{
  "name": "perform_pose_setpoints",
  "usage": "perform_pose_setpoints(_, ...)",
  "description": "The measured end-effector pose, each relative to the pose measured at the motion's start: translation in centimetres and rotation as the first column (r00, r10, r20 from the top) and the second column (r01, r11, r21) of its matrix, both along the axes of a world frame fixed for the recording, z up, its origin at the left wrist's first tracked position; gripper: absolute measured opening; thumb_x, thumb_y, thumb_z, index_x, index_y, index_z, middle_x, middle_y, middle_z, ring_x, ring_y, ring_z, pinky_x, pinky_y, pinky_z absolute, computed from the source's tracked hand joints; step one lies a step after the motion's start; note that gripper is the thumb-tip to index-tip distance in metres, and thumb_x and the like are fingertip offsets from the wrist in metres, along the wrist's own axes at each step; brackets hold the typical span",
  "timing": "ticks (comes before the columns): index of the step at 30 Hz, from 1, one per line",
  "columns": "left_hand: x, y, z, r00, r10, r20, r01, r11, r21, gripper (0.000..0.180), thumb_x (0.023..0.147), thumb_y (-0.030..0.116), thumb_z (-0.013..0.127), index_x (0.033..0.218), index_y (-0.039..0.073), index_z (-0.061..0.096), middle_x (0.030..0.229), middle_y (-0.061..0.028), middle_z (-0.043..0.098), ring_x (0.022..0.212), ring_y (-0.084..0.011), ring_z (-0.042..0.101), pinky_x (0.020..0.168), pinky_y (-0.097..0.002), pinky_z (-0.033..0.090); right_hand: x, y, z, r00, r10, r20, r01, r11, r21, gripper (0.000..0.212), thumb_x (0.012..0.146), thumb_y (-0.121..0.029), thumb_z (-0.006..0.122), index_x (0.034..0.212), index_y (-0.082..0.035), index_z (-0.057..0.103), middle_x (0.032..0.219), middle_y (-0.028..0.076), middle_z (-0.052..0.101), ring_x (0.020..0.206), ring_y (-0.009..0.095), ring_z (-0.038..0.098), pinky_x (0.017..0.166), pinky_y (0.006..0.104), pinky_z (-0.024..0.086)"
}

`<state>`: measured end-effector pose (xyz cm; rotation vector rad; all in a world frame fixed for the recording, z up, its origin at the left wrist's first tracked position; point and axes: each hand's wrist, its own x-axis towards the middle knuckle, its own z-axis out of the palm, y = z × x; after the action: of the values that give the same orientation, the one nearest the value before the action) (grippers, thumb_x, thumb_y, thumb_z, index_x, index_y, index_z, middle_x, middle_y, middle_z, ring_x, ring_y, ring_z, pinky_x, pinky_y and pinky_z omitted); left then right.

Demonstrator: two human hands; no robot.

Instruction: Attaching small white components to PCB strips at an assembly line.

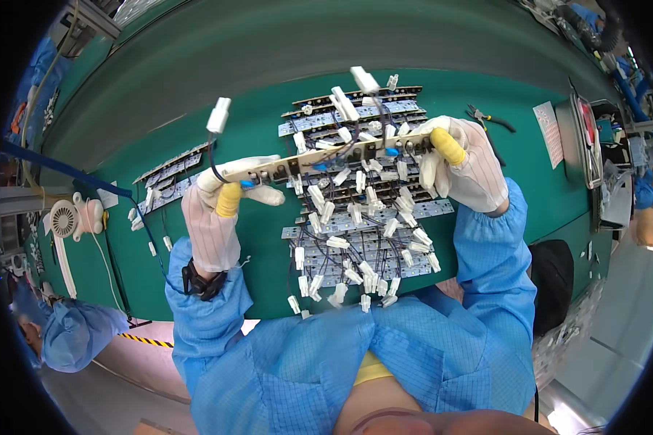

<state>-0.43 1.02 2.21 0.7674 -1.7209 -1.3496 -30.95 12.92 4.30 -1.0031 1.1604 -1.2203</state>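
Observation:
Both gloved hands hold one long narrow circuit strip level above a green table. My left hand grips its left end, my right hand its right end. Each thumb wears a yellow finger cot. A black wire with a white connector rises from the strip's left end; two more white connectors stick up near its middle. Under the strip lies a pile of similar strips with several white connectors and dark wires.
A smaller group of strips lies to the left. A small white fan stands at the far left edge. Pliers and a white card lie to the right, beside a tray. Another person in blue is at lower left.

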Motion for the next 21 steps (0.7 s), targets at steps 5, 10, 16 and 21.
perform_pose_setpoints(5, 0.4, -1.2, -0.7, 0.965, 0.171, 0.198, -0.171, 0.985, -0.018, 0.021, 0.095, 0.008, 0.051, 0.105, -0.001, 0.068, 0.092, -0.0079, 0.071, 0.082, -0.0143, 0.066, 0.075, -0.0268, 0.05, 1.6, 0.2, -0.1, 0.998, 0.059, -0.016, -0.061, 0.986, -0.155, 0.018, 0.093, -0.014, 0.055, 0.104, 0.0, 0.057, 0.069, 0.002, 0.067, 0.047, 0.01, 0.057, 0.049, 0.0257, 0.048)
perform_pose_setpoints(10, 0.0, -1.3, -0.3, 0.937, 0.229, 0.262, -0.197, 0.97, -0.144, 0.029, 0.1, 0.017, 0.047, 0.112, -0.002, 0.066, 0.102, -0.0108, 0.07, 0.093, -0.0158, 0.063, 0.088, -0.0279, 0.046, 1.1, -0.4, 1.5, 0.986, 0.114, -0.122, -0.115, 0.993, -0.005, 0.021, 0.094, -0.021, 0.056, 0.104, -0.002, 0.058, 0.064, -0.002, 0.066, 0.041, 0.006, 0.05, 0.045, 0.0221, 0.043)
perform_pose_setpoints(16, 0.4, -1.4, -1.0, 0.984, 0.118, 0.134, -0.11, 0.992, -0.067, 0.039, 0.101, 0.022, 0.039, 0.107, -0.005, 0.065, 0.09, -0.0122, 0.071, 0.083, -0.0177, 0.066, 0.078, -0.027, 0.047, -0.5, -0.3, -0.4, 0.993, 0.112, 0.033, -0.111, 0.993, -0.04, 0.031, 0.099, -0.03, 0.051, 0.094, 0.0, 0.057, 0.066, 0.002, 0.068, 0.039, 0.007, 0.049, 0.039, 0.0199, 0.04)
perform_pose_setpoints(21, 0.0, -0.4, -0.6, 0.997, 0.061, -0.045, -0.057, 0.994, 0.092, 0.034, 0.1, 0.018, 0.044, 0.118, -0.005, 0.059, 0.084, -0.0146, 0.07, 0.069, -0.0203, 0.067, 0.07, -0.03, 0.051, -0.4, 0.1, -1.8, 0.959, 0.099, 0.267, -0.093, 0.995, -0.037, 0.041, 0.09, -0.034, 0.065, 0.11, 0.001, 0.058, 0.088, 0.013, 0.07, 0.048, 0.01, 0.056, 0.048, 0.0238, 0.047)
